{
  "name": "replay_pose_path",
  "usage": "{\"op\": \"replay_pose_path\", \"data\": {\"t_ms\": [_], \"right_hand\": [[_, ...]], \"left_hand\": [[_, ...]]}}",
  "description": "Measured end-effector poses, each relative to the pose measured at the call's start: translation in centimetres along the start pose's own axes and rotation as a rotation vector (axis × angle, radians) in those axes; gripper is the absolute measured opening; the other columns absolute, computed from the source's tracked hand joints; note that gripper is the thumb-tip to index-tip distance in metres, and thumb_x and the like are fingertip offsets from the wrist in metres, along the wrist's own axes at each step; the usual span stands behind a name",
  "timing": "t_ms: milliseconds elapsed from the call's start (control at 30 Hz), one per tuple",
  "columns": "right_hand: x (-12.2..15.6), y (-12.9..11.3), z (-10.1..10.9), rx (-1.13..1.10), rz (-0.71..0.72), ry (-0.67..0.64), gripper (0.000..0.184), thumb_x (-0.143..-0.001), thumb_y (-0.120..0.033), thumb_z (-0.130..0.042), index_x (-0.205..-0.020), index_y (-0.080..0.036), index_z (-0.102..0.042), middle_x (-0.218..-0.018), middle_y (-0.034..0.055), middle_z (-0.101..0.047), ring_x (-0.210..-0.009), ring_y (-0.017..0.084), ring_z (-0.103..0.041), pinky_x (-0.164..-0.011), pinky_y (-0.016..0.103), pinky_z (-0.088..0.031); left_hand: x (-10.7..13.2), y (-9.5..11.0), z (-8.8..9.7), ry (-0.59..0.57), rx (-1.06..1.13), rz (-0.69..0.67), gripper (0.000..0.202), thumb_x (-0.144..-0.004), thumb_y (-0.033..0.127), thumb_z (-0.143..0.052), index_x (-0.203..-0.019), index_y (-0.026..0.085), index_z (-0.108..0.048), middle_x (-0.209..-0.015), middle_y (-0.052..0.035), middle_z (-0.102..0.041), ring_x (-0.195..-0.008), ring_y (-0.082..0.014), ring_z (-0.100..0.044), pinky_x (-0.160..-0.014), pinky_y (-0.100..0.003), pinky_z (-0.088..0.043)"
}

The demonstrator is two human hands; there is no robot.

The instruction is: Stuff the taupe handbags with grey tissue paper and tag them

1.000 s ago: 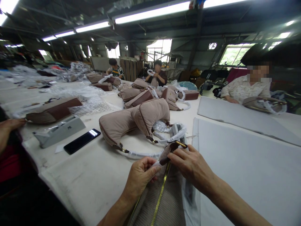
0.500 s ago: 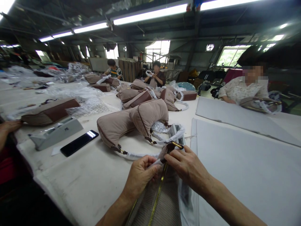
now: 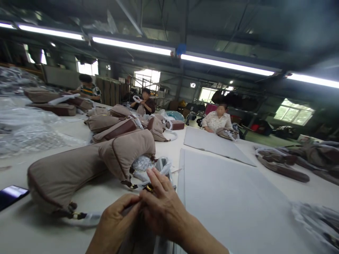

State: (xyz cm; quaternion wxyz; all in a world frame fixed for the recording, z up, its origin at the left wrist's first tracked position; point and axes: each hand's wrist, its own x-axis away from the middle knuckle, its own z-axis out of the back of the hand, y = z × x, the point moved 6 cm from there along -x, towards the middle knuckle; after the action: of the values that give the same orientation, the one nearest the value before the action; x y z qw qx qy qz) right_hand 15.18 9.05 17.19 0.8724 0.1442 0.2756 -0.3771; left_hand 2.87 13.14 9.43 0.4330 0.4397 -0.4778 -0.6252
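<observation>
Head view, looking forward and down along a long white work table (image 3: 106, 225) in a workshop. The person's left hand (image 3: 113, 222) lies at lower centre, curled nearly closed on a dark strap end (image 3: 128, 210), which is partly hidden by the fingers. The right hand (image 3: 164, 208) sits just beside it and overlaps it, half closed, with its fingers (image 3: 156, 180) arching over a small gold metal fitting (image 3: 149, 188); whether they grip the fitting cannot be told. A taupe fabric piece (image 3: 136, 238) runs from the hands off the bottom edge of the frame. Immediately upper left lies a large taupe handbag (image 3: 87, 162) with brown piping, its white-wrapped strap (image 3: 90, 218) curving toward the hands. A grey sheet (image 3: 225, 190) lies to the right, and a black smartphone (image 3: 12, 195) sits at the left edge. Further bags (image 3: 113, 123) and clear plastic wrap (image 3: 26, 134) occupy the upper left, while seated co-workers (image 3: 217, 120) work in the distance.
</observation>
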Motion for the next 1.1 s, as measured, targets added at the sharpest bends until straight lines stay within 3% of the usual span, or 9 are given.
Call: {"op": "replay_pose_path", "data": {"t_ms": [100, 200, 300, 433, 500, 700, 867, 1000, 1100], "right_hand": [[-0.1, 0.7, -0.7, -0.214, -0.058, -0.149, 0.025, -0.08, -0.022, -0.055, -0.102, -0.013, -0.061, -0.146, 0.0186, -0.029, -0.136, 0.028, -0.028, -0.107, 0.037, -0.033], [-0.1, 1.5, -1.0, -0.381, -0.131, -0.227, 0.018, -0.084, -0.019, -0.052, -0.095, -0.014, -0.064, -0.142, 0.0176, -0.037, -0.13, 0.022, -0.039, -0.104, 0.028, -0.037], [-0.2, 2.1, -1.3, -0.471, -0.193, -0.208, 0.014, -0.084, -0.017, -0.052, -0.086, -0.014, -0.066, -0.135, 0.0172, -0.045, -0.124, 0.022, -0.046, -0.1, 0.028, -0.041], [-0.3, 2.4, -1.9, -0.559, -0.202, -0.169, 0.02, -0.08, -0.012, -0.055, -0.097, -0.017, -0.065, -0.136, 0.0147, -0.043, -0.125, 0.021, -0.045, -0.101, 0.032, -0.04], [-0.4, 2.5, -2.2, -0.602, -0.198, -0.133, 0.017, -0.081, -0.011, -0.055, -0.092, -0.017, -0.065, -0.13, 0.0134, -0.048, -0.122, 0.02, -0.047, -0.098, 0.031, -0.041], [-0.5, 2.8, -3.1, -0.635, -0.239, -0.108, 0.012, -0.078, -0.008, -0.055, -0.08, -0.017, -0.063, -0.121, 0.0124, -0.051, -0.117, 0.021, -0.05, -0.093, 0.033, -0.043], [-1.1, 2.7, -2.9, -0.668, -0.259, -0.158, 0.024, -0.083, -0.01, -0.046, -0.092, -0.017, -0.067, -0.12, 0.013, -0.052, -0.123, 0.02, -0.044, -0.098, 0.034, -0.04], [-2.6, 2.7, -2.2, -0.652, -0.235, -0.321, 0.031, -0.083, -0.012, -0.049, -0.108, -0.018, -0.067, -0.127, 0.0137, -0.049, -0.123, 0.021, -0.045, -0.102, 0.036, -0.037], [-3.4, 2.5, -2.3, -0.602, -0.148, -0.469, 0.022, -0.079, -0.017, -0.061, -0.098, -0.02, -0.071, -0.126, 0.0128, -0.05, -0.125, 0.025, -0.042, -0.1, 0.035, -0.038]], "left_hand": [[-0.3, 0.2, -0.2, -0.036, 0.013, -0.01, 0.027, -0.076, 0.045, -0.064, -0.085, 0.02, -0.07, -0.078, -0.0004, -0.068, -0.08, -0.0196, -0.061, -0.074, -0.024, -0.047], [-0.5, 0.6, 0.2, 0.005, 0.016, -0.004, 0.026, -0.074, 0.044, -0.065, -0.079, 0.019, -0.067, -0.076, -0.0002, -0.067, -0.076, -0.018, -0.06, -0.071, -0.023, -0.046], [-0.3, 1.0, 0.2, -0.001, 0.019, 0.01, 0.027, -0.077, 0.043, -0.063, -0.075, 0.016, -0.064, -0.07, 0.0002, -0.062, -0.068, -0.0146, -0.055, -0.063, -0.021, -0.043], [0.1, 1.8, 0.1, 0.026, 0.024, -0.032, 0.027, -0.08, 0.041, -0.059, -0.076, 0.015, -0.063, -0.069, 0.0002, -0.059, -0.067, -0.0125, -0.052, -0.061, -0.02, -0.041], [0.3, 2.0, 0.2, 0.057, 0.01, -0.057, 0.027, -0.082, 0.04, -0.058, -0.076, 0.014, -0.062, -0.072, -0.0005, -0.06, -0.069, -0.0125, -0.053, -0.063, -0.02, -0.041], [1.7, 0.7, 0.7, 0.103, 0.278, 0.087, 0.043, -0.082, 0.049, -0.056, -0.107, 0.014, -0.053, -0.073, -0.0009, -0.061, -0.064, -0.0134, -0.056, -0.056, -0.022, -0.045], [2.3, 0.4, 1.1, 0.141, 0.138, 0.117, 0.027, -0.079, 0.04, -0.059, -0.081, 0.013, -0.061, -0.065, 0.0001, -0.058, -0.055, -0.0109, -0.053, -0.05, -0.02, -0.042], [1.8, 1.7, 1.2, 0.154, 0.002, 0.002, 0.021, -0.082, 0.033, -0.054, -0.074, 0.015, -0.061, -0.064, 0.0012, -0.056, -0.06, -0.0121, -0.052, -0.056, -0.021, -0.042], [1.9, 3.1, 1.3, 0.199, -0.212, -0.143, 0.016, -0.084, 0.027, -0.052, -0.076, 0.016, -0.062, -0.072, -0.0005, -0.06, -0.068, -0.0133, -0.054, -0.064, -0.023, -0.042]]}}
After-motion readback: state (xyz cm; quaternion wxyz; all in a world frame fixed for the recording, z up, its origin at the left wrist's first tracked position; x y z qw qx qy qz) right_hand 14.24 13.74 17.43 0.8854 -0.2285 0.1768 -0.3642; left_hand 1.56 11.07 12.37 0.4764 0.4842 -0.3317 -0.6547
